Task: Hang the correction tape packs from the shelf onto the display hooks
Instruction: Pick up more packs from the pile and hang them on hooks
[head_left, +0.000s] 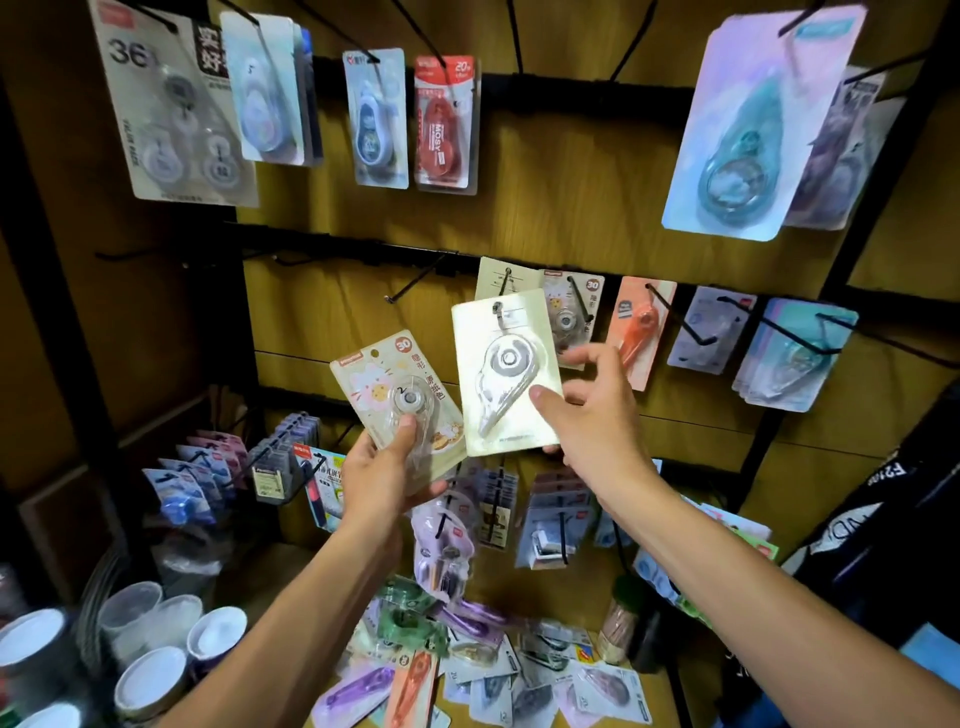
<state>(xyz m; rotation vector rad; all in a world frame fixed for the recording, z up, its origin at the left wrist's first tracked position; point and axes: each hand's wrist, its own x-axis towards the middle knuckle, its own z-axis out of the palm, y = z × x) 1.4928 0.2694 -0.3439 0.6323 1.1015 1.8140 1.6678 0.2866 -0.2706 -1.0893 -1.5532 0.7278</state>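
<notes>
Cream-carded pack (506, 374) sits pinched in your right hand (592, 410), its hole apparently at the hook (498, 306); release early and it drops. Your left hand (382, 467) grips a flower-printed pack (400, 405). More packs lie on the shelf (644, 670).

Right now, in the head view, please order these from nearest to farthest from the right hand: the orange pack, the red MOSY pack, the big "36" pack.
From the right hand:
1. Orange pack, just upper right, middle row.
2. Red MOSY pack, top row, upper left.
3. Big "36" pack, far top left.
</notes>
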